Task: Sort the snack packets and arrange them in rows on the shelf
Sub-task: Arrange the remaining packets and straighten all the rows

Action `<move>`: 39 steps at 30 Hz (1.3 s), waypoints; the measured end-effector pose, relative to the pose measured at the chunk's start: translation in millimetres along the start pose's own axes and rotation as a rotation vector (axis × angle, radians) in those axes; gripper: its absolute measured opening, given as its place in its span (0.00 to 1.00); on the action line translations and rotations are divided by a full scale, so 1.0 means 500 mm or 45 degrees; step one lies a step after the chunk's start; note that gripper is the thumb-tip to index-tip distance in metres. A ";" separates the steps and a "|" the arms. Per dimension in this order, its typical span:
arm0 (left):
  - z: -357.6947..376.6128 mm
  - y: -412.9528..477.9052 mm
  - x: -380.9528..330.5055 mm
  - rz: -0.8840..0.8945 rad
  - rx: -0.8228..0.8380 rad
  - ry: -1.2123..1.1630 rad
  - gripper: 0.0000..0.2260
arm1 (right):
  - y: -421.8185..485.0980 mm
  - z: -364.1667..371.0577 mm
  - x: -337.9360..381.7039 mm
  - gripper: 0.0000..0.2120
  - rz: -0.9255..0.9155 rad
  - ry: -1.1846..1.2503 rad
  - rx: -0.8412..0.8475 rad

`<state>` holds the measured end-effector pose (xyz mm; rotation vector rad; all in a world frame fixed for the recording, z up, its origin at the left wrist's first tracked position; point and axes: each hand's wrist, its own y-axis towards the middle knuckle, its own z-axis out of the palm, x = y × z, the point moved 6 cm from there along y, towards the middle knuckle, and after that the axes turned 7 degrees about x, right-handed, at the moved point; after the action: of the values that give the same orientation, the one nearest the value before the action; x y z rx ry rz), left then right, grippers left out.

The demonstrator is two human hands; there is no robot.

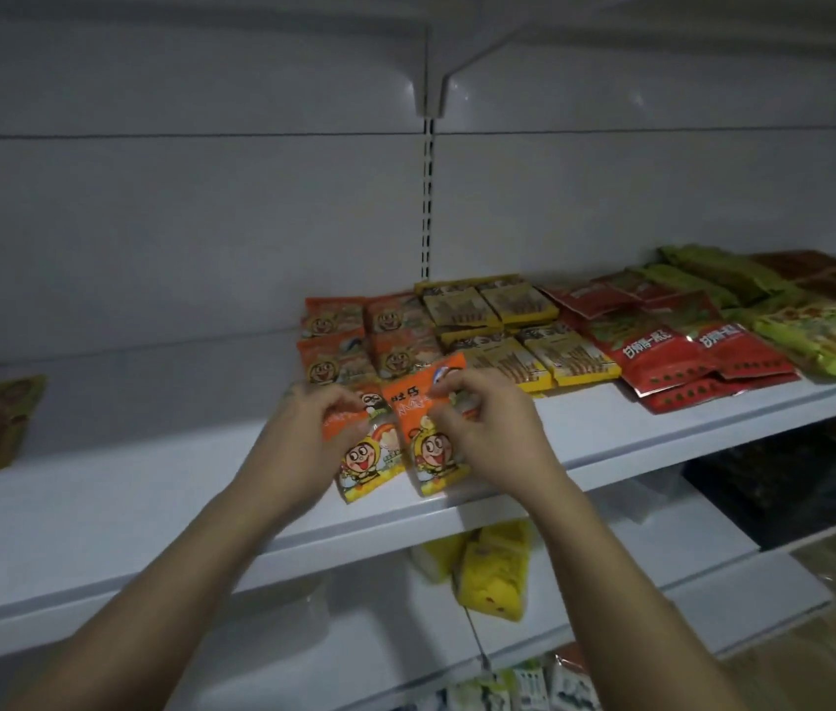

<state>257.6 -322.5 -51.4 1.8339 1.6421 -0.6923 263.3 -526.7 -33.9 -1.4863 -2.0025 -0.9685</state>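
Left hand (313, 436), fingers curled, pinches the left orange packet (369, 461); right hand (500, 433) pinches the right orange packet (428, 433) likewise. Both packets lie side by side on the white shelf (149, 505), at its front edge.

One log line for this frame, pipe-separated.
phase: placing | left hand: grips left orange packet | right hand: pinches right orange packet | site: shelf front, before orange rows
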 end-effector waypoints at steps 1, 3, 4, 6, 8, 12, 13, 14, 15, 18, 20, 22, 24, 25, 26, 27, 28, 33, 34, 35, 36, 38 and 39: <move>-0.005 0.000 -0.001 0.024 -0.018 0.214 0.08 | 0.010 0.018 0.004 0.04 0.010 -0.108 0.023; -0.008 -0.005 -0.006 0.037 -0.054 0.588 0.13 | 0.014 0.046 0.002 0.10 0.075 -0.411 0.018; -0.009 -0.009 -0.005 0.035 -0.087 0.707 0.15 | 0.006 0.051 0.006 0.11 0.059 -0.525 -0.048; -0.012 -0.023 -0.002 0.054 -0.188 0.760 0.17 | -0.021 0.045 0.022 0.12 -0.102 -0.576 -0.257; -0.010 -0.042 -0.004 0.105 -0.285 0.641 0.17 | -0.042 0.045 0.030 0.13 -0.272 -0.544 -0.335; 0.031 -0.054 -0.012 0.187 -0.195 0.634 0.23 | -0.044 0.069 0.012 0.15 -0.224 -0.560 -0.121; 0.038 -0.050 -0.007 0.186 -0.150 0.650 0.22 | -0.042 0.073 0.008 0.16 -0.192 -0.560 -0.090; 0.040 -0.046 0.001 0.182 -0.120 0.638 0.21 | -0.040 0.075 0.005 0.16 -0.174 -0.563 -0.078; 0.039 -0.043 0.010 0.185 -0.105 0.601 0.19 | -0.039 0.076 0.003 0.16 -0.163 -0.566 -0.077; 0.034 -0.039 0.026 0.189 -0.090 0.462 0.17 | -0.039 0.074 -0.001 0.16 -0.148 -0.561 -0.118; 0.034 -0.039 0.026 0.207 -0.091 0.444 0.16 | -0.039 0.074 -0.001 0.16 -0.142 -0.566 -0.140; 0.035 -0.040 0.026 0.209 -0.101 0.453 0.16 | -0.040 0.077 -0.001 0.16 -0.129 -0.576 -0.143; 0.037 -0.042 0.025 0.212 -0.119 0.475 0.17 | -0.041 0.078 -0.001 0.16 -0.111 -0.569 -0.153; 0.037 -0.044 0.023 0.215 -0.131 0.485 0.17 | -0.042 0.078 -0.001 0.16 -0.103 -0.558 -0.160; 0.038 -0.047 0.021 0.218 -0.145 0.484 0.18 | -0.043 0.076 -0.002 0.16 -0.098 -0.544 -0.166; 0.037 -0.049 0.018 0.216 -0.164 0.468 0.19 | -0.043 0.075 -0.001 0.16 -0.099 -0.529 -0.173; 0.033 -0.051 0.016 0.209 -0.181 0.436 0.21 | -0.043 0.073 0.002 0.16 -0.105 -0.514 -0.178; 0.002 -0.056 0.032 0.159 -0.196 0.427 0.24 | -0.016 0.084 0.067 0.21 -0.217 -0.483 -0.123; -0.011 -0.059 0.043 0.144 -0.207 0.462 0.24 | -0.003 0.095 0.088 0.23 -0.239 -0.494 -0.078; -0.027 -0.064 0.056 0.127 -0.227 0.494 0.23 | 0.011 0.109 0.111 0.25 -0.264 -0.516 -0.031; -0.046 -0.071 0.070 0.106 -0.253 0.523 0.22 | 0.025 0.127 0.136 0.27 -0.298 -0.547 0.011; -0.092 -0.087 0.099 0.045 -0.312 0.573 0.23 | 0.050 0.170 0.189 0.29 -0.370 -0.588 0.093; -0.118 -0.096 0.114 0.009 -0.342 0.593 0.23 | 0.060 0.195 0.216 0.30 -0.403 -0.585 0.140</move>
<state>216.1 -236.8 -54.4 1.8887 1.9029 -0.0256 262.9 -380.0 -11.4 -1.4561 -2.6336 -0.6535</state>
